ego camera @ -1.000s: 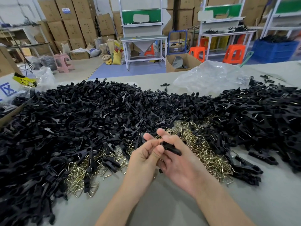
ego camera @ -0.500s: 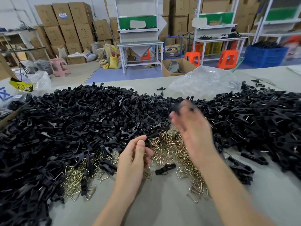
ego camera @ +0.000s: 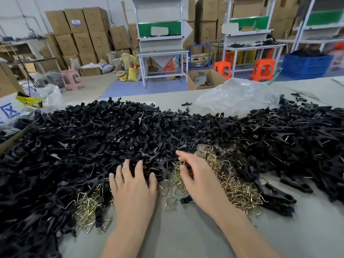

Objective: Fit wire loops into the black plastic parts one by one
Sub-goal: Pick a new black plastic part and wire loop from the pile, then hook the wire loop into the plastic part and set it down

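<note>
Hundreds of brass-coloured wire loops (ego camera: 232,179), heaped loose at the near middle of the grey surface (ego camera: 186,237), hemmed on the left, far and right sides by a broad drift of black plastic parts (ego camera: 111,138). Left hand (ego camera: 134,185) flat, fingers spread, resting on black parts at the drift's edge. Right hand (ego camera: 197,175) over the loops, fingers loosely bent, blurred; grip or none not discernible. Crumpled clear bag (ego camera: 236,97) beyond the drift.
</note>
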{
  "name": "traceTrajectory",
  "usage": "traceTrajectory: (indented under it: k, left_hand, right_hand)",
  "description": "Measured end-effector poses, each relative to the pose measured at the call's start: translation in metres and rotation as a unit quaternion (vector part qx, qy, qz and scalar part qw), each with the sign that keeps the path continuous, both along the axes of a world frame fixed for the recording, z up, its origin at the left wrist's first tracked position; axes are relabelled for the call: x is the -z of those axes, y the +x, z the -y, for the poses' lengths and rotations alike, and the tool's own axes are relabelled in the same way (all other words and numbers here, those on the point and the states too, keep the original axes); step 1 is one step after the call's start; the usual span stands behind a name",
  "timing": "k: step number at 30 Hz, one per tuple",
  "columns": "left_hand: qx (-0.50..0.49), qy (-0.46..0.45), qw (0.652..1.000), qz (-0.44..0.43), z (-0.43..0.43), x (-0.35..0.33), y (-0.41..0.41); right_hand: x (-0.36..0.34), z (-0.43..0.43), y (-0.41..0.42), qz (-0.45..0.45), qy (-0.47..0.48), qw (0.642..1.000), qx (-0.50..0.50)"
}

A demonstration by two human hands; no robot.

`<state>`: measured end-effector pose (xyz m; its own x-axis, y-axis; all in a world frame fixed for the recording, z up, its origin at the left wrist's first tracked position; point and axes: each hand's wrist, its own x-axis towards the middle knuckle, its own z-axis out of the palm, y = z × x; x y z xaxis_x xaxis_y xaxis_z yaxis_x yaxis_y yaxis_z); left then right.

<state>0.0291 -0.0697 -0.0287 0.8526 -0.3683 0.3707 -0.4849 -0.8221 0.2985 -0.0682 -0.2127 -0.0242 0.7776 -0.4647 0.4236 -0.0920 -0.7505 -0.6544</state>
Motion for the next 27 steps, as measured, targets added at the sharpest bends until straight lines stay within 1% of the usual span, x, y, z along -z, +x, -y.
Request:
traceTrajectory:
  k: [2, 3, 7, 11, 14, 16, 18, 20, 22, 25, 27]
  left_hand:
    - [-0.013, 0.014, 1.0, 0.003, -0.005, -0.002, 0.009]
    - [-0.009, 0.017, 1.0, 0.005, -0.006, -0.003, 0.011]
    - [0.046, 0.009, 0.999, 0.026, -0.009, -0.004, 0.014]
    - [0.104, -0.007, 0.992, 0.074, -0.005, -0.005, 0.008]
    - [0.158, -0.033, 0.984, 0.068, -0.003, -0.006, 0.008]
    - [0.192, -0.049, 0.979, 0.043, -0.002, -0.007, 0.006]
    - [0.215, -0.088, 0.973, -0.001, 0.0, -0.006, 0.005]
    - [0.223, -0.145, 0.963, -0.038, 0.001, -0.006, 0.004]
    - [0.222, -0.194, 0.954, -0.05, 0.001, -0.008, 0.003]
    - [0.211, -0.25, 0.942, -0.074, 0.001, -0.011, 0.001]
    - [0.215, -0.271, 0.934, -0.092, 0.001, -0.013, 0.0]
  right_hand:
    - [0.005, -0.001, 0.001, -0.052, -0.092, 0.994, 0.005]
    - [0.006, 0.0, 0.001, -0.06, -0.108, 0.992, 0.011]
    - [0.007, 0.0, 0.001, -0.063, -0.126, 0.99, 0.007]
    - [0.007, 0.0, 0.001, -0.059, -0.123, 0.991, 0.0]
    - [0.007, -0.001, 0.001, -0.063, -0.129, 0.99, -0.006]
    - [0.009, 0.0, 0.002, -0.067, -0.137, 0.988, -0.009]
    - [0.01, 0.001, 0.002, -0.072, -0.133, 0.988, -0.013]
    - [0.01, 0.001, 0.001, -0.072, -0.118, 0.99, -0.017]
    - [0.01, 0.002, 0.001, -0.064, -0.098, 0.993, -0.022]
    - [0.005, 0.0, 0.0, -0.043, -0.026, 0.999, -0.018]
    - [0.001, 0.0, -0.001, -0.032, 0.011, 0.999, -0.018]
